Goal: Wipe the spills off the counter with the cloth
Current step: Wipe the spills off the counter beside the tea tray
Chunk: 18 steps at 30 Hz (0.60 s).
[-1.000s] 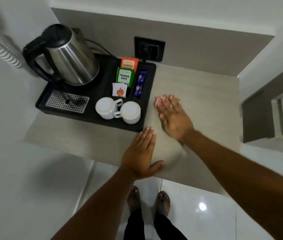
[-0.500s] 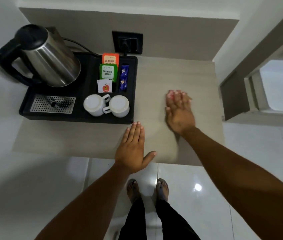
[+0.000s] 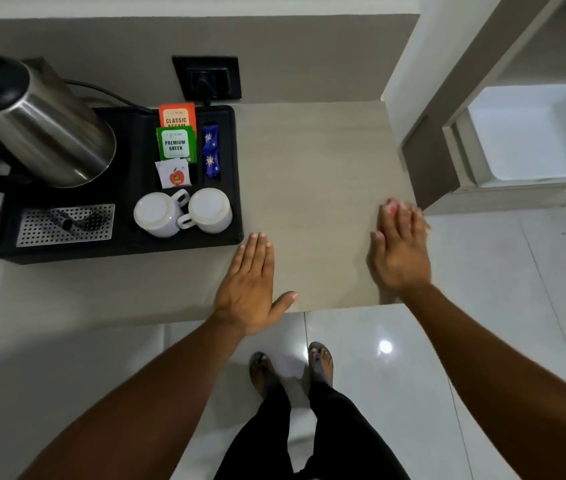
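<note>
A single view was taken from the head, facing steeply down and forward. The surface (image 3: 309,161) was seen from close above, its near edge crossing mid-frame, with the floor (image 3: 482,306) beneath.

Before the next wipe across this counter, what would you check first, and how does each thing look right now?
1. Cloth under the wiping hand: cannot tell. The right hand lies flat at the counter's right edge with only a pinkish blur at its fingertips.
2. Bracing hand placed: ok. The left hand lies flat on the counter, fingers together.
3. Path free of objects: ok. Bare surface lies between the two hands.
4. Tray out of the way: ok, but close. The left fingertips sit just off the black tray corner.
5. Cups safe: ok. Both white cups sit upside down inside the tray.
6. Spills left: cannot tell. No wet patch shows.
</note>
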Motion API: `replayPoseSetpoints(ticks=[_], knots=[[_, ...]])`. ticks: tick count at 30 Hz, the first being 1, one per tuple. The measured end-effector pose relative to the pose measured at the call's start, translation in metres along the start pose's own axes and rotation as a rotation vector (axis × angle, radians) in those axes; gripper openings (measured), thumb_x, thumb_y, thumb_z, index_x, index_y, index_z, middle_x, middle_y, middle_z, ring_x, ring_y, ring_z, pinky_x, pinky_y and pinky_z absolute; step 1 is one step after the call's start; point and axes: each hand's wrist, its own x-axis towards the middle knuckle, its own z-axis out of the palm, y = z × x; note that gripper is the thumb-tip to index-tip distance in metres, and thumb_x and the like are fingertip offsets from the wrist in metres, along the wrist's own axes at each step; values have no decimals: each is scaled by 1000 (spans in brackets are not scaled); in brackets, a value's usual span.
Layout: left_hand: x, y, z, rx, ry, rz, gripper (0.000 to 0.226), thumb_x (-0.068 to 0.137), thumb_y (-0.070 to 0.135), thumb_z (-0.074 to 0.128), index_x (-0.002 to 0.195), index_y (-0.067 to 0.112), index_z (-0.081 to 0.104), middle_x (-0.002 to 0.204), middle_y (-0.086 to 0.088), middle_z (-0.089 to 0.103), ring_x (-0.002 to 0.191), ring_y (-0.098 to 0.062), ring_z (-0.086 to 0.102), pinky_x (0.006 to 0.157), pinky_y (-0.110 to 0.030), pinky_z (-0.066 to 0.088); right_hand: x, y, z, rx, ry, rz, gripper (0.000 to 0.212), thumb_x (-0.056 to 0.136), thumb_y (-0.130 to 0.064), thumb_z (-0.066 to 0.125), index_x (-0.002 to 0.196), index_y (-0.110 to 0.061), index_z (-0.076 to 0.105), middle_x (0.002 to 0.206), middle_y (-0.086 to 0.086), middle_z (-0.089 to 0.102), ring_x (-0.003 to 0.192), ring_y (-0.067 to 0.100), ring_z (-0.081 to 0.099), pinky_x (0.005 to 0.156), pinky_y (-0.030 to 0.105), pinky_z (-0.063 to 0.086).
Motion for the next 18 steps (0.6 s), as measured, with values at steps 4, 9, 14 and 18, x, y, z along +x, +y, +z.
replayPoseSetpoints(ticks=[4, 9, 14, 18], knots=[[1, 1, 0, -12, 17, 3, 104, 94, 76, 17, 157, -6, 2, 168, -26, 0, 156, -36, -6, 126, -53, 7, 22, -70, 11, 33, 17, -40, 65, 101, -47, 23, 159, -17, 17, 167, 18, 8, 152, 42, -3, 123, 57, 7], [1, 0, 1, -16, 39, 16, 104, 95, 77, 17, 157, -6, 4, 167, -27, 2, 156, -36, -3, 126, -54, 10, -45, -116, 35, 51, 18, -299, 65, 104, -37, 37, 159, -14, 11, 168, 14, 3, 154, 36, -6, 123, 56, 9], [0, 0, -2, -24, 25, 8, 105, 93, 78, 12, 157, -6, 4, 168, -26, 1, 156, -36, -4, 126, -54, 10, -84, -43, 18, 24, -29, -157, 63, 104, -45, 27, 160, -28, 5, 169, 5, -1, 154, 28, -10, 124, 53, 9], [0, 2, -5, -16, 4, -4, 104, 94, 77, 15, 157, -5, 1, 167, -26, -3, 156, -36, -8, 126, -53, 7, -49, 3, 1, 8, -60, -47, 64, 103, -49, 17, 160, -25, 0, 168, 8, -6, 154, 32, -12, 123, 56, 9]])
